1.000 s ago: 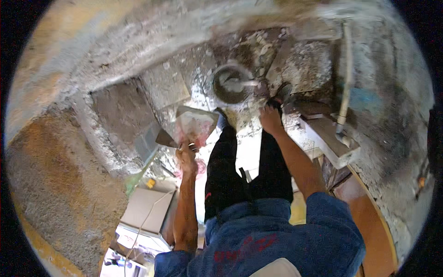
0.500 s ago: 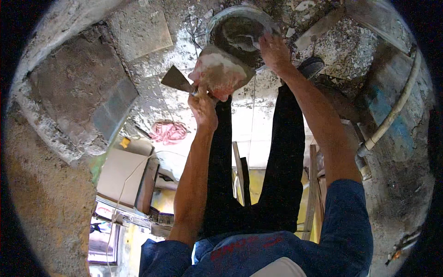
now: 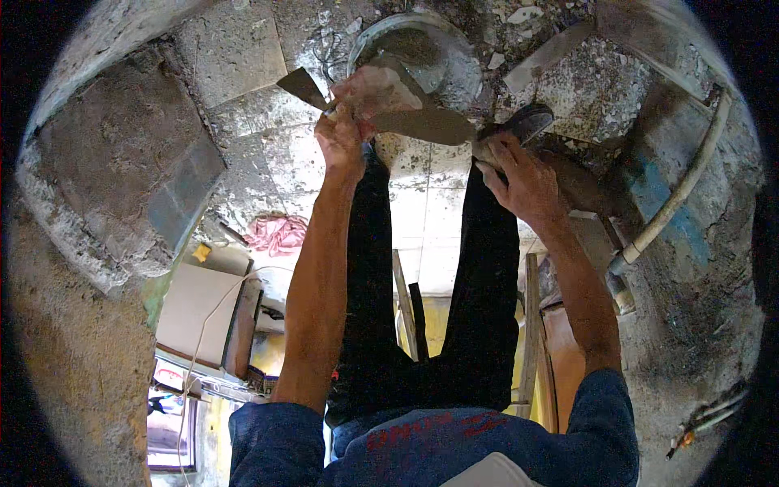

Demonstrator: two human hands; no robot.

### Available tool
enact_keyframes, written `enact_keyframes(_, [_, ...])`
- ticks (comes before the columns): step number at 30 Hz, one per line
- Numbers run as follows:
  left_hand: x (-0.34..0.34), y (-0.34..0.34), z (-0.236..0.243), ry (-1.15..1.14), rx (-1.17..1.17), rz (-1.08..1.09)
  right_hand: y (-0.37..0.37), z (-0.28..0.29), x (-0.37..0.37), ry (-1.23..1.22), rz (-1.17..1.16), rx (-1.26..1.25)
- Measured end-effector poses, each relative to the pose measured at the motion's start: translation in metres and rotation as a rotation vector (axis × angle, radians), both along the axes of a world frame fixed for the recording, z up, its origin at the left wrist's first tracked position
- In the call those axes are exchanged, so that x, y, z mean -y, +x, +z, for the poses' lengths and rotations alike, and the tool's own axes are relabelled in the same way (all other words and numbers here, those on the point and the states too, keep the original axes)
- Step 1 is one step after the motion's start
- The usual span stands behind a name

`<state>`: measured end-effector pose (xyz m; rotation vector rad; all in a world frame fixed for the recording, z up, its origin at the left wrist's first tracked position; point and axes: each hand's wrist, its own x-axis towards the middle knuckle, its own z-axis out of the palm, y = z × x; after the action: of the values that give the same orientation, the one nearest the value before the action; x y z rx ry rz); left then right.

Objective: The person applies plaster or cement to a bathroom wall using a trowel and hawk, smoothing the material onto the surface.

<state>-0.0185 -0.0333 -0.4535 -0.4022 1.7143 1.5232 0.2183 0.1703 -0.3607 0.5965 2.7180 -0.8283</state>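
Leftward, grey blade (image 3: 426,127), beyond right grip (image 3: 523,180)

Both forearms are bare and reach forward on the near side of a round bucket (image 3: 389,26). The left forearm (image 3: 315,276) runs almost straight, and the left grip (image 3: 339,140), near left of the bucket, has its fingers curled in. The right elbow (image 3: 599,345) bends outward, its forearm slanting inward; the right grip (image 3: 519,174), near right of the bucket, has bent fingers, the thumb (image 3: 492,180) pointing leftward.
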Motion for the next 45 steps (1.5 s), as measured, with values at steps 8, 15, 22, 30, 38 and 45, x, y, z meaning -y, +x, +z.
enact_keyframes(8, [0.012,0.015,0.014,-0.104,0.092,-0.079,-0.014,-0.085,0.001,-0.049,-0.138,0.002])
enact_keyframes(15, [0.012,0.007,0.034,-0.171,-0.394,-0.509,-0.015,-0.118,-0.004,-0.078,-0.415,0.237])
enact_keyframes(22, [0.03,-0.004,0.008,-0.042,-0.887,-0.877,-0.025,-0.062,0.019,-0.938,-0.997,0.458])
enact_keyframes(30, [0.069,0.074,-0.014,-0.288,-0.749,-0.738,-0.004,-0.055,0.089,-0.382,-0.456,0.344])
enact_keyframes(38, [0.017,0.096,-0.002,-0.08,-0.11,0.051,0.012,-0.069,0.111,-0.26,-0.431,0.267])
enact_keyframes(45, [0.016,0.055,-0.005,-0.052,0.067,-0.003,-0.001,-0.056,0.106,-0.259,-0.386,0.25])
